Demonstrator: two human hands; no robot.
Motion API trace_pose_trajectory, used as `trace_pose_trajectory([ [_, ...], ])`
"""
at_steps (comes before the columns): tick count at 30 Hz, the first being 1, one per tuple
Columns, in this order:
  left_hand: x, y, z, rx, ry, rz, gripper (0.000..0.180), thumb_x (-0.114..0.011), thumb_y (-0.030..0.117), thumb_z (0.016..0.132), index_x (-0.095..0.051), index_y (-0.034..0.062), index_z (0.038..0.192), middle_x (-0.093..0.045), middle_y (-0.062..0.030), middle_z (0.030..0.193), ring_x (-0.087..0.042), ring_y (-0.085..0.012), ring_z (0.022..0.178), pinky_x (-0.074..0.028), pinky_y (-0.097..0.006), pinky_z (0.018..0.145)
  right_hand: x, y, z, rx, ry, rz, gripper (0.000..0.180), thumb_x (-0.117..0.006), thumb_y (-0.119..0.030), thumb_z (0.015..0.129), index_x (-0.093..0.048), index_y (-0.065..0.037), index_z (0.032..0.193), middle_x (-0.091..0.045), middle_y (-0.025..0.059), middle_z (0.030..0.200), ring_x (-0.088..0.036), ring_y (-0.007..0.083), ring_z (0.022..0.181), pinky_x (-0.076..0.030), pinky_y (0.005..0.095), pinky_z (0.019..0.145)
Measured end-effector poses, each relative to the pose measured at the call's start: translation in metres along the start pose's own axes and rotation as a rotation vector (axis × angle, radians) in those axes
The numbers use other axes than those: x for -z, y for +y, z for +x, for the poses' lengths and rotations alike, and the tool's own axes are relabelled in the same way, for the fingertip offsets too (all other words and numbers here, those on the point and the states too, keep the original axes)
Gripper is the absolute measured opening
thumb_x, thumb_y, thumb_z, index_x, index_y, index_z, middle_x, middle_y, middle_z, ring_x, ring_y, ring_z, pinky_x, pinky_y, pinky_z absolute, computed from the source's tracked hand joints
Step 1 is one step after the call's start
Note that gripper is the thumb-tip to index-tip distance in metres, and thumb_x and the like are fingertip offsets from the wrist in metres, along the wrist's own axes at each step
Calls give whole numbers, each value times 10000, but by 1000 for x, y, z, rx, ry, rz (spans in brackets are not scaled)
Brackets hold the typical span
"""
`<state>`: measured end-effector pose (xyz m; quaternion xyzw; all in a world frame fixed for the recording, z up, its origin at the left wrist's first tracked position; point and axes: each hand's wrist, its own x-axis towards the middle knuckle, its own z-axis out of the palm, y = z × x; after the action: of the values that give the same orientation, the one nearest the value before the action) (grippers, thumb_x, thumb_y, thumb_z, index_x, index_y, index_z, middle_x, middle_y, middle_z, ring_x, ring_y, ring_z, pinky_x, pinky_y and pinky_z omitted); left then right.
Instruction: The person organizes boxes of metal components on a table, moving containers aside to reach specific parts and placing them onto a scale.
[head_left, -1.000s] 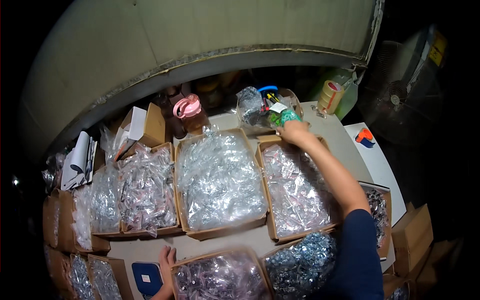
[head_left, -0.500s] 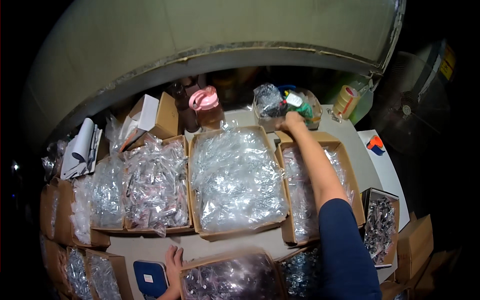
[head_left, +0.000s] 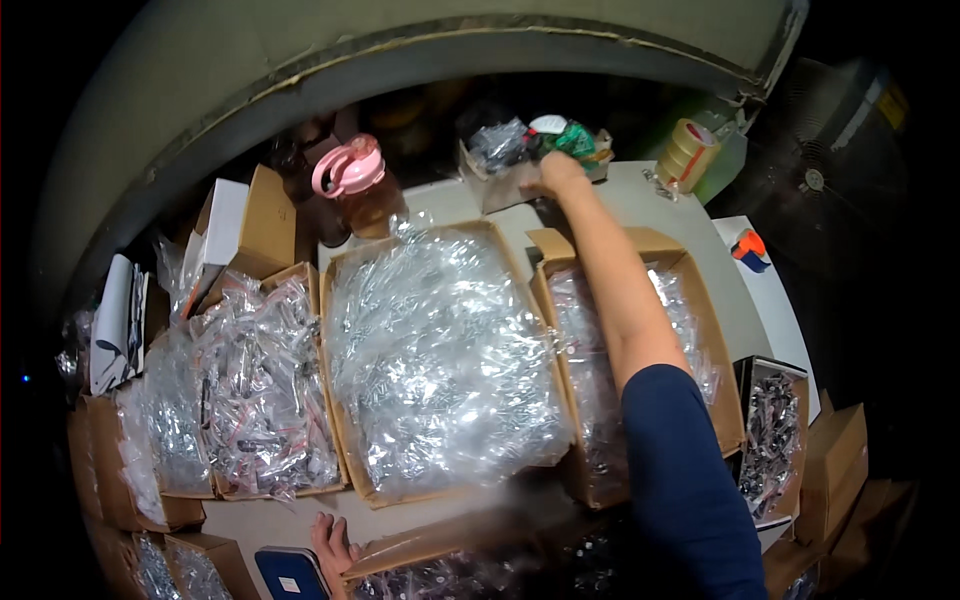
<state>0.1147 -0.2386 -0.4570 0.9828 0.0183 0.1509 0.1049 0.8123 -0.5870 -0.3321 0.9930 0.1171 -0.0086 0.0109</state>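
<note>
At the back of the table my right hand [head_left: 563, 175] is closed at the front wall of a small open cardboard box [head_left: 497, 193]; its fingertips are hidden. A grey plastic bag [head_left: 498, 143] and a green bundle [head_left: 574, 139] sit in that box. Near the front, my left hand [head_left: 332, 548] has its fingers apart, between a dark blue case [head_left: 290, 574] and the near cardboard box [head_left: 420, 543]. Just beyond lies a large cardboard box [head_left: 335, 410] filled with clear plastic packets [head_left: 450, 370]. My right forearm crosses another packet-filled box [head_left: 725, 410].
A pink-lidded jug [head_left: 362, 195] stands at the back left, tape rolls [head_left: 687, 155] at the back right. An orange-and-blue tape roll [head_left: 750, 250] lies at the right edge. More bagged parts [head_left: 265, 390] fill boxes on the left. A fan [head_left: 813, 180] stands beyond the table.
The whole view has shifted, so the table's things sit differently in the picture. My right hand stays at the small box, my left hand beside the near box.
</note>
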Motion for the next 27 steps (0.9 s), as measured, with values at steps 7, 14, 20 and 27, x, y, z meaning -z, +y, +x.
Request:
trace_pose_trajectory([
  [7, 21, 39, 37, 204, -152, -131, 524, -612, 100, 808, -514, 13, 1316, -435, -223, 1385, -404, -418, 1334, -331, -482, 1119, 48, 69, -137, 104, 44, 90, 478, -641, -431, 863, -684, -1, 1068, -700, 217, 984, -660, 414, 933, -534, 491, 811],
  [14, 48, 60, 35, 298, -47, -339, 446, -543, 116, 922, -496, 13, 1353, -402, -197, 1435, -386, -381, 1358, -317, -424, 1136, 112, 99, -417, 770, 116, 158, 510, -676, -270, 841, -558, -59, 1289, -447, 184, 1463, -347, 370, 1411, -191, 560, 1194],
  [20, 41, 62, 37, 244, -5, -317, 442, -533, 60, 911, -511, 44, 1353, -436, -159, 1407, -416, -361, 1336, -337, -407, 1124, 84, 155, -491, 469, -109, -61, 473, -645, -43, 702, -652, -66, 1174, -386, 183, 1511, -187, 350, 1485, -123, 568, 1205],
  [27, 41, 49, 30, 187, 3, -238, 449, -551, 6, 883, -506, 76, 1324, -451, -173, 1378, -450, -372, 1296, -360, -404, 1104, 68, 168, -503, 548, -137, 149, 404, -684, -144, 760, -583, -51, 1141, -629, 170, 1062, -578, 351, 1073, -459, 438, 908],
])
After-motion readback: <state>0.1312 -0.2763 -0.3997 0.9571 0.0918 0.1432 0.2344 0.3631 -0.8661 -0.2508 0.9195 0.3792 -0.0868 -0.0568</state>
